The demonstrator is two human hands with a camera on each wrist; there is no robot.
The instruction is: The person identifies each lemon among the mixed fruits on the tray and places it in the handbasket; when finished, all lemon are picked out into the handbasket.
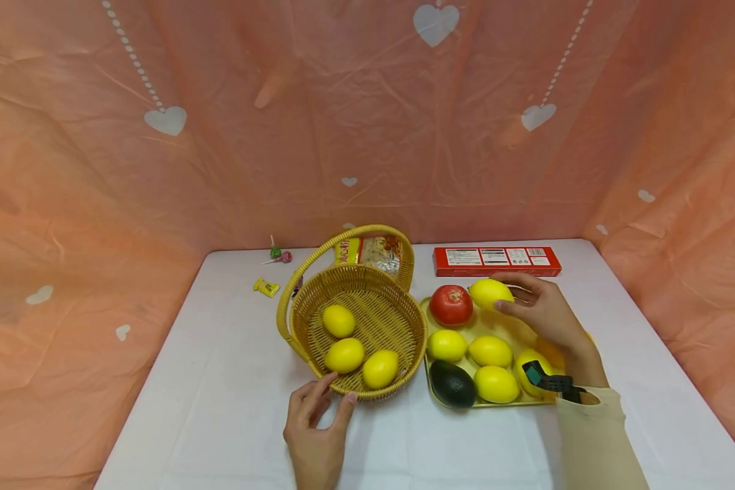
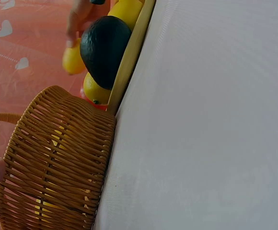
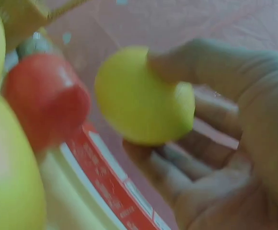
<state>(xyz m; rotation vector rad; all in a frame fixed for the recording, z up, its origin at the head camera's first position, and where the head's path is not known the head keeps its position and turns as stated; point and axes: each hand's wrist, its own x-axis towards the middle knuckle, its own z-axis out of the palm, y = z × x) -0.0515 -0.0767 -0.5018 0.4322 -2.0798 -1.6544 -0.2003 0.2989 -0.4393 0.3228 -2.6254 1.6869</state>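
My right hand (image 1: 542,309) pinches a lemon (image 1: 491,294) between thumb and fingers, above the back of the yellow tray (image 1: 527,327). In the right wrist view the held lemon (image 3: 141,98) hangs close beside a red tomato-like fruit (image 3: 45,98). Several more lemons (image 1: 491,352) and a dark avocado (image 1: 452,384) lie on the tray. To its left stands a wicker basket (image 1: 398,306) with three lemons (image 1: 345,355) inside. My left hand (image 1: 318,425) touches the basket's front rim with thumb and fingertips. The left wrist view shows the basket's woven side (image 2: 57,158).
A red box (image 1: 496,261) lies behind the tray. Behind the basket, partly hidden by its upright handle (image 1: 343,238), is a printed food packet (image 1: 376,253). Lollipops (image 1: 275,252) and a yellow wrapped candy (image 1: 266,287) lie at back left. Pink curtain surrounds the white table.
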